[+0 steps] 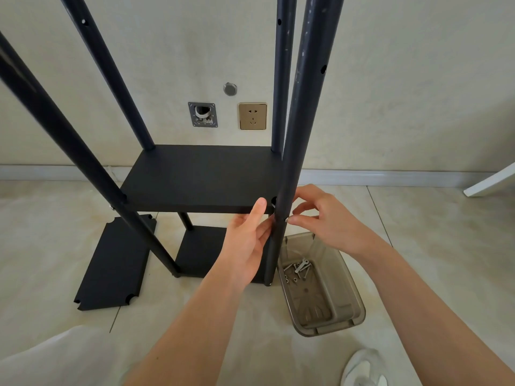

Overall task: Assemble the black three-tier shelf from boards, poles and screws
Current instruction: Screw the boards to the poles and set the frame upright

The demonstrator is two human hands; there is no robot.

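The black shelf frame stands on the tiled floor against the wall, with a bottom board [202, 250] and a middle board [200, 178] set between several upright black poles. My left hand [248, 240] holds the middle board's front right corner, thumb on top and fingers underneath. My right hand [320, 218] pinches a silver screw [287, 219] at a hole in the front right pole [301, 112], level with that board. A third black board [114, 263] lies flat on the floor to the left.
A clear brownish plastic bin [345, 299] with several loose screws and a small wrench [302, 265] sits on the floor right of the shelf. A wall socket [252, 116] and an open wall box [203, 114] are behind. A white shoe [365, 369] is at bottom right.
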